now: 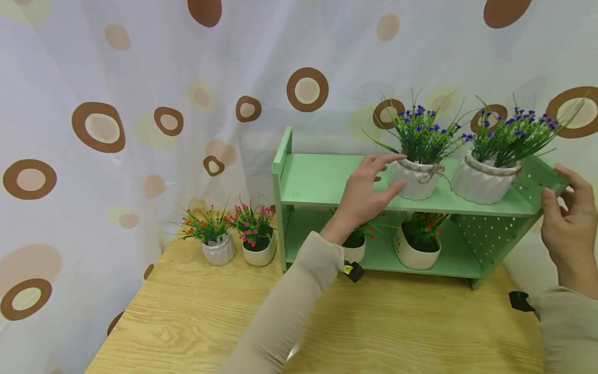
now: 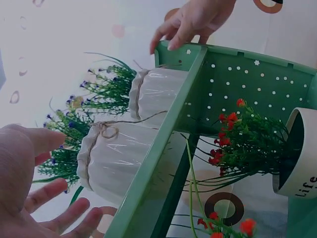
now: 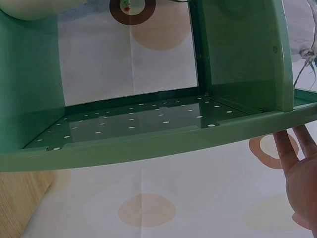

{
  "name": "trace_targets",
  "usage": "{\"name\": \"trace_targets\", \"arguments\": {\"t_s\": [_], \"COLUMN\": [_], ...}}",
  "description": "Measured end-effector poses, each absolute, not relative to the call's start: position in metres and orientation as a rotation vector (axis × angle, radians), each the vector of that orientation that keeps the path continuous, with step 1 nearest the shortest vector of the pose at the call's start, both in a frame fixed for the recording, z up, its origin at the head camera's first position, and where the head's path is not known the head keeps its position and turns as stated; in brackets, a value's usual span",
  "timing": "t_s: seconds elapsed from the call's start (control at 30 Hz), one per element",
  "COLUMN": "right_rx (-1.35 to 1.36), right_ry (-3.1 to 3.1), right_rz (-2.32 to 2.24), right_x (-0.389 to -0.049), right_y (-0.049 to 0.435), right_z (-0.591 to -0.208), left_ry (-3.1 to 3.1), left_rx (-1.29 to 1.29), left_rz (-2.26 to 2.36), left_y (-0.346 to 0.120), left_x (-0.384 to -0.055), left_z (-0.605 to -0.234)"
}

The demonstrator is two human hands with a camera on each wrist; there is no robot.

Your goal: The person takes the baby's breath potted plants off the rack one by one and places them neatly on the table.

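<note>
The left hand [image 1: 366, 189], fingers spread, hovers just beside a white pot [image 1: 413, 183] of purple flowers [image 1: 422, 127] on the upper tier of a green shelf [image 1: 322, 179]; the right hand [image 1: 572, 226] pinches the shelf's right edge, near a second white pot [image 1: 486, 183]

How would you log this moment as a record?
Left hand: spread beside the left purple-flowered pot; contact unclear
Right hand: holds the green rack by its right end panel
Upper shelf: that pot and the right purple-flowered pot
Lower shelf: left red-flowered pot, right red-flowered pot
Wooden table: white pot and cream pot, left of the rack
</note>
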State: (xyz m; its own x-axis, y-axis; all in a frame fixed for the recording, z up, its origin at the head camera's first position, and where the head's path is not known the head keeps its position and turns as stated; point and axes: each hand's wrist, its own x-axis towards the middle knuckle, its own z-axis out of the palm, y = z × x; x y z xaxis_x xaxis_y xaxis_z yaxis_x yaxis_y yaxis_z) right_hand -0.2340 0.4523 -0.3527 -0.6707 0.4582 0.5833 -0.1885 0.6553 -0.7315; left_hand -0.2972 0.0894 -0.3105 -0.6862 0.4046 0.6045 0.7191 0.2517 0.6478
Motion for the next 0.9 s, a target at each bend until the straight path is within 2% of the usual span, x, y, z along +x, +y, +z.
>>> {"name": "trace_targets", "arguments": {"t_s": [0.6, 0.9], "right_rx": [-0.165, -0.172], "right_ry": [-2.035, -2.041], "right_rz": [1.023, 1.031], "right_x": [-0.234, -0.235], "right_y": [0.452, 0.453], "right_z": [-0.352, -0.354], "left_ry": [-2.453, -2.352], "left_rx": [-0.957, -0.920], "left_rz": [-1.229, -1.234], "left_y": [0.114, 0.115], "left_x": [-0.307, -0.308], "left_z": [-0.315, -0.318]}}
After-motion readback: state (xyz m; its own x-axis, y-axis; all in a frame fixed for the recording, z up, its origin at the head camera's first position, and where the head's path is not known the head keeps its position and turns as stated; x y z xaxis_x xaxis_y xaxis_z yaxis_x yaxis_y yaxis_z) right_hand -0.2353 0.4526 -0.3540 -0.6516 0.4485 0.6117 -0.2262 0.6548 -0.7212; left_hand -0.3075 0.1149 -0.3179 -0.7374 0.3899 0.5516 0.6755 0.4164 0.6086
